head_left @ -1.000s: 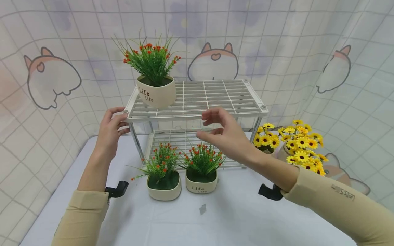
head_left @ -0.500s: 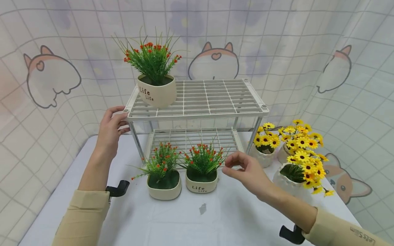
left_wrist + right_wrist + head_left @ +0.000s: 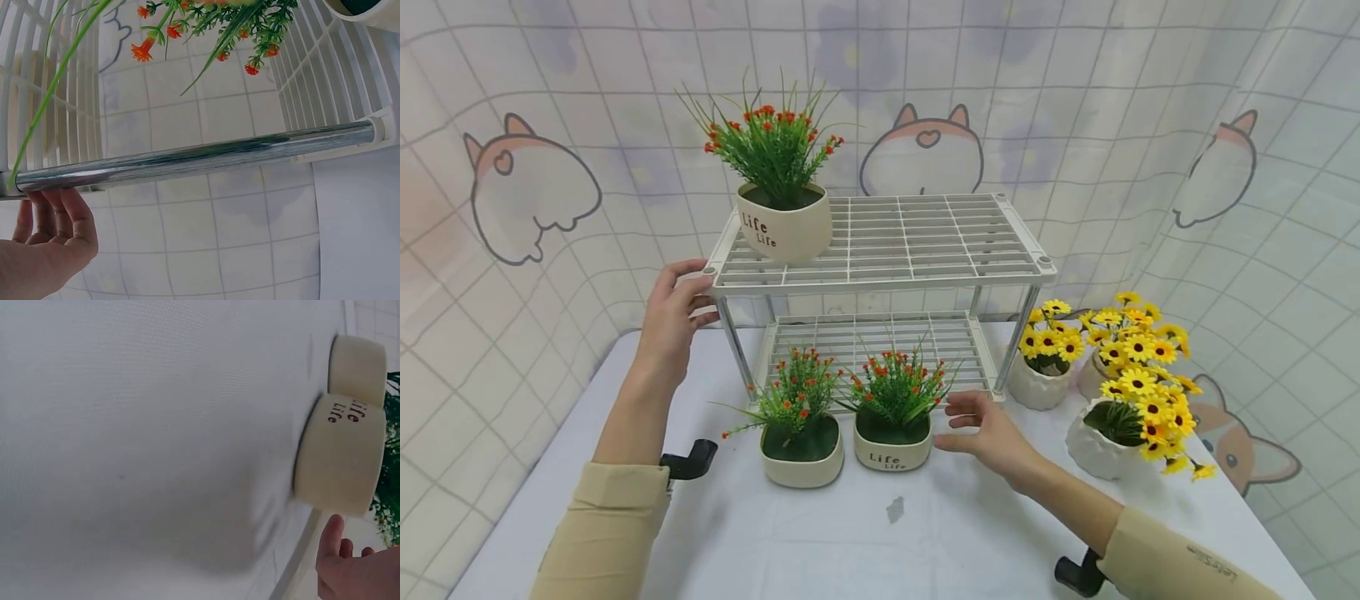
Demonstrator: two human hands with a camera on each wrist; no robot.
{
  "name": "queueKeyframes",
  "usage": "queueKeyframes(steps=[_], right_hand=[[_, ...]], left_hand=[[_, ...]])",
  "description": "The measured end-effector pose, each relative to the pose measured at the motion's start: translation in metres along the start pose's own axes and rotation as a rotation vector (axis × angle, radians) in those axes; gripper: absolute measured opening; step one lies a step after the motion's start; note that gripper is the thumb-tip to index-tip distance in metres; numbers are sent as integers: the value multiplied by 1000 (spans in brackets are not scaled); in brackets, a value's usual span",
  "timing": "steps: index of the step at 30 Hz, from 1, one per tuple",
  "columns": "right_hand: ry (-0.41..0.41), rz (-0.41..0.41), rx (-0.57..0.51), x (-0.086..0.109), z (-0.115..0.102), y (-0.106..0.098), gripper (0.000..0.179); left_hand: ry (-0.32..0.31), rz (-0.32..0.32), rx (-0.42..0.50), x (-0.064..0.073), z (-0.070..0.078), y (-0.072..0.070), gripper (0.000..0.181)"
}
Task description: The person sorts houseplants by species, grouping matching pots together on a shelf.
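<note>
A two-tier white wire shelf rack (image 3: 925, 250) stands on the table, with my left hand (image 3: 668, 317) gripping its upper left corner. In the left wrist view, the fingers (image 3: 69, 215) lie against the end of a metal post (image 3: 206, 157). A cream pot of red flowers (image 3: 784, 225) sits at the left of the top tier. Below, a similar pot (image 3: 801, 458) and a "Life" pot (image 3: 891, 450) stand side by side before the rack. My right hand (image 3: 996, 437) is at the right of the "Life" pot, fingers apart; the right wrist view shows a fingertip close to its wall.
Three white pots of yellow flowers stand to the right of the rack: one by its post (image 3: 1041, 387), one behind (image 3: 1092, 375), one nearer the front (image 3: 1101, 446). A grey mark (image 3: 895, 509) shows on the white table. A patterned curtain (image 3: 1075, 100) surrounds the table.
My right hand has come down from before the upper tier to the right side of the "Life" pot, lately shifting slightly left and lower. The left hand stays on the rack's corner.
</note>
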State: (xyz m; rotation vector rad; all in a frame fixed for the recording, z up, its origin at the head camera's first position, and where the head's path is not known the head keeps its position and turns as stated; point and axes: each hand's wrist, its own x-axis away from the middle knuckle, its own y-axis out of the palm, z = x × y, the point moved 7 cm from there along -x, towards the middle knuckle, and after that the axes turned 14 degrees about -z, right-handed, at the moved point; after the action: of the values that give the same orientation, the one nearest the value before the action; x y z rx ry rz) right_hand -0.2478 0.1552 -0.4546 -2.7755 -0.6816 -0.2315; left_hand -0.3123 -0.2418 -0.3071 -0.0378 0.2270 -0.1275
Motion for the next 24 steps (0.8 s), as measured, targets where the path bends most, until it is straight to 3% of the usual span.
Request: queueKeyframes(steps=[16, 24], right_hand=[[-42, -81, -76, -33, 14, 30, 98], [-27, -47, -35, -37, 19, 35, 98]], left_hand=[[6, 6, -27, 1, 1, -1, 30], [15, -4, 1, 1, 0, -1, 28]])
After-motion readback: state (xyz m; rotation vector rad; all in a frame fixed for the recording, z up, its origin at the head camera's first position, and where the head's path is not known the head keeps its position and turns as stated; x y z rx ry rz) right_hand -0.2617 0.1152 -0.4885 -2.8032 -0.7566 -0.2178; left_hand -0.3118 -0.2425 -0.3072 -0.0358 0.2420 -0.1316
